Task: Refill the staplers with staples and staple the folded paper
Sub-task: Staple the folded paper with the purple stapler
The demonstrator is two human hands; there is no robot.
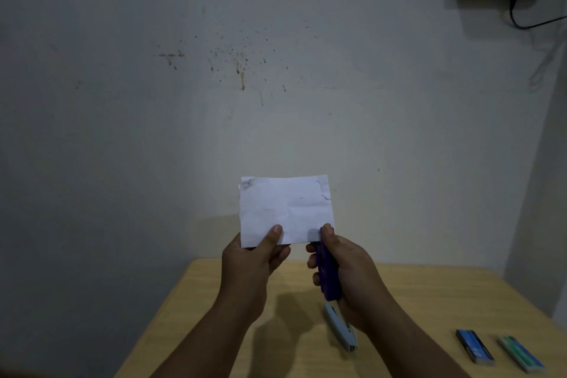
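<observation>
1. Clearly the folded paper [285,209] is off the counter [414,301], held upright in the air above its far edge and in front of the wall [122,101]. It looks light, thin and floppy, already creased and a little torn at its upper right corner, so it will likely buckle or tear if pulled; the firmer places to pinch it are along the bottom edge, near the corners.
2. The left hand [254,261] is closed on the paper's lower left part, thumb flat on the face.
3. The right hand [343,273] is wrapped around a purple stapler [328,276], whose nose meets the paper's lower right corner. Whether the corner sits fully in the stapler's mouth is hard to tell in the dim light. The stapler looks rigid and easy to squeeze one-handed.
4. A second, pale blue stapler [340,331] lies on the counter below the right hand.
5. Two staple boxes, one blue [475,346] and one green [521,353], lie side by side near the counter's right edge.
</observation>
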